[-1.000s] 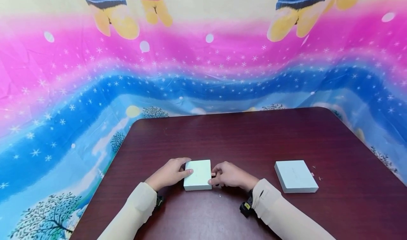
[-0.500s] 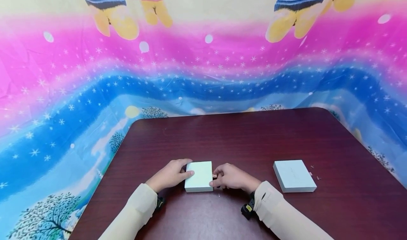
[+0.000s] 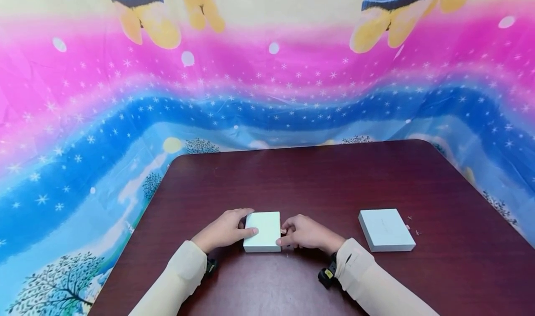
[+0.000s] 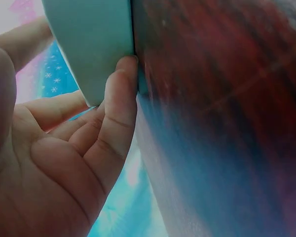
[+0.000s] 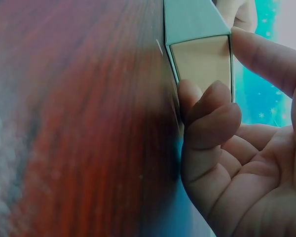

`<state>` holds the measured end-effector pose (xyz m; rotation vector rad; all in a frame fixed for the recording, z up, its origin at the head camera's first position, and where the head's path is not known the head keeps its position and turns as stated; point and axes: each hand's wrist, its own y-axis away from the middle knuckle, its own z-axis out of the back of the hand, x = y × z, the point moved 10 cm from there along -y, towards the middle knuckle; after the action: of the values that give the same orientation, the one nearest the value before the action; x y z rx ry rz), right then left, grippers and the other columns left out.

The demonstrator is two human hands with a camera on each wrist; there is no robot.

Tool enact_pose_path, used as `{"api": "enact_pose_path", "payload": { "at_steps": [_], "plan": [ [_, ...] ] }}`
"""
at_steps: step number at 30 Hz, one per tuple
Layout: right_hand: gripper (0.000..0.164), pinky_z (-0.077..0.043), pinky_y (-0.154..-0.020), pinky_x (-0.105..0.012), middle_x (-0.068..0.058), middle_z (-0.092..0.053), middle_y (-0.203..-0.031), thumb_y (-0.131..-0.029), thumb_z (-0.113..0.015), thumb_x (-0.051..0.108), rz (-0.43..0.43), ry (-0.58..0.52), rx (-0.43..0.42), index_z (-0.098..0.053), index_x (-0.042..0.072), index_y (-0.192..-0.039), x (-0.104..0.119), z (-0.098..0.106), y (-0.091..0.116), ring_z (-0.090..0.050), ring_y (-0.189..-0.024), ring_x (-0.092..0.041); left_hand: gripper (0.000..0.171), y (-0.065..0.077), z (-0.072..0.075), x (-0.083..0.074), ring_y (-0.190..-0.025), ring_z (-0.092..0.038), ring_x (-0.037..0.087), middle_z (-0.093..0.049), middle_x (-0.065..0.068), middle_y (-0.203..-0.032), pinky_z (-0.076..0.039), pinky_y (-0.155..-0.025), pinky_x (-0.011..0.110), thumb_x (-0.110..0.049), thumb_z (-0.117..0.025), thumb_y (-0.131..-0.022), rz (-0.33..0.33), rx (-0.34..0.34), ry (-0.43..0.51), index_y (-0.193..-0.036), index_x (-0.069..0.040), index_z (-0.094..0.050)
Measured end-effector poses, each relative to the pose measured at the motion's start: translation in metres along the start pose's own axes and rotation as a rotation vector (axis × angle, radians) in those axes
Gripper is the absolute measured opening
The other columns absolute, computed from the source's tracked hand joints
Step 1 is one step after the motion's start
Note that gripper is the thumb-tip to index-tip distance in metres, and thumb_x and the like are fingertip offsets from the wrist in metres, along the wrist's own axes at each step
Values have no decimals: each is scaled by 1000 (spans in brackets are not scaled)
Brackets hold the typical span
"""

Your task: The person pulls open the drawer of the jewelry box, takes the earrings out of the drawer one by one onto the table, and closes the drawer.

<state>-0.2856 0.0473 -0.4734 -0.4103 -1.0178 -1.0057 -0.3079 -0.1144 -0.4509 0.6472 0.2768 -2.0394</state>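
A flat white box (image 3: 267,223) lies on the table between the two hands. Its right end shows a cream inner drawer (image 5: 202,61) inside the white sleeve, in the right wrist view. The left hand (image 3: 225,230) grips the box's left side, thumb on the top face and fingers along the far and lower edges. At the right end, the right hand (image 3: 309,234) has its thumb against the sleeve's top edge and its curled fingers at the drawer's face. Those fingers hide the lower part of the drawer.
A second white box (image 3: 386,230) sits on the dark red-brown table (image 3: 292,181) to the right, with a small pink tab on its right side. Tiny scraps (image 3: 417,233) lie beside it. A patterned cloth (image 3: 267,83) hangs behind the table.
The box and both hands have shifted very slightly right. The left thumb lies a little further in on the box's top. Both hands keep their hold.
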Motion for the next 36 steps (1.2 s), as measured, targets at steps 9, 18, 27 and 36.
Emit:
{"api": "enact_pose_path", "payload": {
  "at_steps": [9, 18, 27, 36],
  "plan": [
    [33, -48, -49, -32, -6, -66, -69, -84, -76, 29, 22, -77, 34, -66, 0, -97, -5, -3, -1, -58, -53, -17, 75, 2, -5, 6, -78, -57, 8, -60, 1, -117, -48, -68, 29, -51, -70, -86, 21, 16, 63, -142, -6, -49],
    [20, -50, -49, -31, -11, -69, -80, -90, -69, 16, 3, -288, 15, -66, -2, -99, -17, -3, 0, -59, -55, -16, 74, 5, -10, 9, -73, -57, 11, -60, -6, -97, -49, -62, 31, -51, -72, -84, 34, 18, 140, -141, -9, -51],
    [13, -41, -42, -26, -13, -68, -75, -88, -71, 12, 1, -310, -60, -66, 0, -91, -22, 1, -3, -51, -48, -14, 67, 4, -11, 21, -67, -58, 14, -62, -5, -83, -49, -57, 32, -51, -77, -79, 50, -24, 237, -133, -17, -57],
    [11, -39, -40, -27, -10, -68, -73, -86, -73, 11, -8, -294, -107, -67, 2, -90, -27, 7, -7, -50, -47, -14, 64, 0, -6, 18, -70, -60, 15, -62, -5, -91, -50, -59, 33, -51, -77, -79, 39, -25, 246, -131, -19, -57]
  ]
}}
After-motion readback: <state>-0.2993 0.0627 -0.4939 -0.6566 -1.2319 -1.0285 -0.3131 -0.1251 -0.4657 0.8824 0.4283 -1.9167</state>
